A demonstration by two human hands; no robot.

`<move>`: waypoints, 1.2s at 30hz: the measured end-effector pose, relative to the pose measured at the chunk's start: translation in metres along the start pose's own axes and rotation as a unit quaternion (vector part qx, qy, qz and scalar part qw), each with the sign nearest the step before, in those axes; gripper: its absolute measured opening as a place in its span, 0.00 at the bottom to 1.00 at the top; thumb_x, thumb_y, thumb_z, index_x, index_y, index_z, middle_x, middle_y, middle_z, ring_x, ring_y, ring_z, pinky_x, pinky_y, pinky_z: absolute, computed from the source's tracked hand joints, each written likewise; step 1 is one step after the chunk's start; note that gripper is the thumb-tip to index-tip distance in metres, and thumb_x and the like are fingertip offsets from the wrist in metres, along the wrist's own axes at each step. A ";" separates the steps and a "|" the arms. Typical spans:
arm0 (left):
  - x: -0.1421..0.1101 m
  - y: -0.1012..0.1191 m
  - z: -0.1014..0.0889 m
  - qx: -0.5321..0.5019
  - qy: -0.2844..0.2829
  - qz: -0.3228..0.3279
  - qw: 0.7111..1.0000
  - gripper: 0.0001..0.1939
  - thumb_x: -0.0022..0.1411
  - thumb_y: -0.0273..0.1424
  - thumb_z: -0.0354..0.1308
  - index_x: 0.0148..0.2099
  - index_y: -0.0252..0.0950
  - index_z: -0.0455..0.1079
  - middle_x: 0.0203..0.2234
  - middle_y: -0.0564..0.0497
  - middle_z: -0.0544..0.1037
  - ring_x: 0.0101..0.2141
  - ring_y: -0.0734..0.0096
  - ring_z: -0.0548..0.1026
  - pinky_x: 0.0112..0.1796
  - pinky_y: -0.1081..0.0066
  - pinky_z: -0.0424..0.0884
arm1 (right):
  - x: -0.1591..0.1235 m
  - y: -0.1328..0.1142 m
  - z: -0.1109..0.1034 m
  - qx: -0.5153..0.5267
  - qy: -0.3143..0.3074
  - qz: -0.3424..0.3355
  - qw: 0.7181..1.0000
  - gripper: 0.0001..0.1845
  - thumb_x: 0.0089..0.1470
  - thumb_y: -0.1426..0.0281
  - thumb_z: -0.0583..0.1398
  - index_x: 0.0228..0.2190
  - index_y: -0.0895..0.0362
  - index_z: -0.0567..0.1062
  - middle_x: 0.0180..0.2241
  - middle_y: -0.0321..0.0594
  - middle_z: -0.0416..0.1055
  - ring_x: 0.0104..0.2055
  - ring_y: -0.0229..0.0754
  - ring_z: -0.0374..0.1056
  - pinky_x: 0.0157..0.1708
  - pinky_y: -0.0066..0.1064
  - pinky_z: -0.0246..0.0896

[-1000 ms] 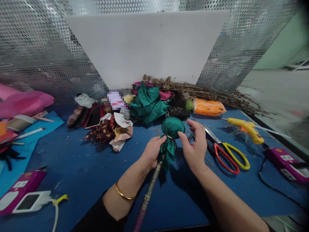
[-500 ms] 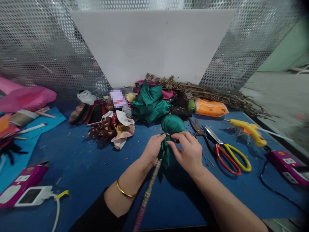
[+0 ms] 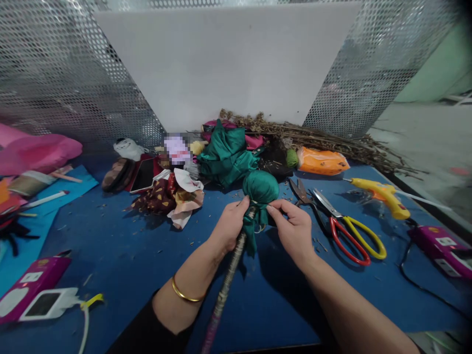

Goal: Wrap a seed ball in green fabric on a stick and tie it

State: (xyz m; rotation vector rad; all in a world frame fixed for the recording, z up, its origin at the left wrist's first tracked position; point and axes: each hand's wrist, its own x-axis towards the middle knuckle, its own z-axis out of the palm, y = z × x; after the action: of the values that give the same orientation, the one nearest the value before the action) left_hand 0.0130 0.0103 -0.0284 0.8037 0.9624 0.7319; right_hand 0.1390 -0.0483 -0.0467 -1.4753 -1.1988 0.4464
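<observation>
A long wrapped stick [image 3: 227,279] carries a ball of green satin cloth [image 3: 260,186] at its far end, with the cloth's loose ends hanging below the neck. My left hand [image 3: 229,227] is closed round the stick just under the ball. My right hand [image 3: 293,228] pinches the gathered green cloth at the neck from the right side; a thin tie seems to run there, too small to be sure. Both hands hover over the blue table [image 3: 121,250].
Red-and-yellow scissors [image 3: 344,230] and small dark snips [image 3: 299,192] lie right of my hands. A yellow glue gun [image 3: 383,194], orange packet [image 3: 321,162], dried twigs [image 3: 332,140], spare green cloth [image 3: 224,156], patterned fabric scraps [image 3: 169,196], a phone [image 3: 143,175] and purple devices [image 3: 440,248] surround them.
My right hand has come in from beside the ball to pinch the cloth's neck. The ball and stick have shifted slightly; the left hand has kept its grip.
</observation>
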 end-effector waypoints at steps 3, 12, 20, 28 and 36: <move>0.002 -0.002 -0.001 0.021 0.010 0.017 1.000 0.23 0.44 0.50 0.65 0.24 0.33 0.69 0.15 0.54 0.70 0.18 0.75 0.66 0.23 0.74 0.65 | 0.001 0.002 0.000 0.005 0.006 0.020 1.000 0.10 0.53 0.68 0.57 0.23 0.56 0.72 0.20 0.31 0.65 0.23 0.35 0.59 0.24 0.26 0.54; 0.004 -0.006 -0.004 0.097 0.036 0.063 0.993 0.23 0.51 0.50 0.59 0.23 0.33 0.67 0.15 0.55 0.68 0.19 0.75 0.64 0.23 0.75 0.59 | -0.005 -0.004 -0.003 -0.249 0.065 -0.228 0.939 0.10 0.54 0.65 0.59 0.38 0.55 0.73 0.33 0.43 0.73 0.39 0.46 0.68 0.42 0.38 0.57; 0.004 -0.012 -0.002 0.125 0.035 0.095 0.987 0.20 0.53 0.46 0.59 0.22 0.33 0.67 0.17 0.54 0.68 0.21 0.75 0.62 0.23 0.75 0.56 | -0.001 0.000 -0.003 -0.366 0.015 -0.311 0.877 0.08 0.58 0.70 0.56 0.38 0.52 0.74 0.32 0.39 0.73 0.34 0.41 0.65 0.44 0.38 0.51; 0.002 -0.011 -0.001 0.176 0.046 0.102 0.978 0.23 0.55 0.48 0.55 0.20 0.35 0.60 0.15 0.57 0.61 0.19 0.78 0.56 0.21 0.76 0.52 | -0.003 -0.002 -0.003 -0.244 0.019 -0.239 0.940 0.07 0.57 0.73 0.54 0.30 0.55 0.73 0.30 0.39 0.73 0.34 0.40 0.68 0.39 0.33 0.57; 0.001 -0.008 0.001 0.159 0.061 0.071 0.983 0.26 0.50 0.53 0.56 0.22 0.34 0.62 0.15 0.56 0.64 0.18 0.78 0.60 0.21 0.75 0.56 | -0.001 -0.003 -0.002 0.011 0.009 -0.039 0.999 0.05 0.52 0.72 0.59 0.25 0.55 0.72 0.25 0.33 0.69 0.29 0.37 0.64 0.31 0.29 0.57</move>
State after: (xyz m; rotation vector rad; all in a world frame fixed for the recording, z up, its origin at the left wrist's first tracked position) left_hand 0.0159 0.0066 -0.0351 1.1259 1.1595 0.7673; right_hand 0.1387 -0.0508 -0.0439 -1.4051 -1.2292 0.3914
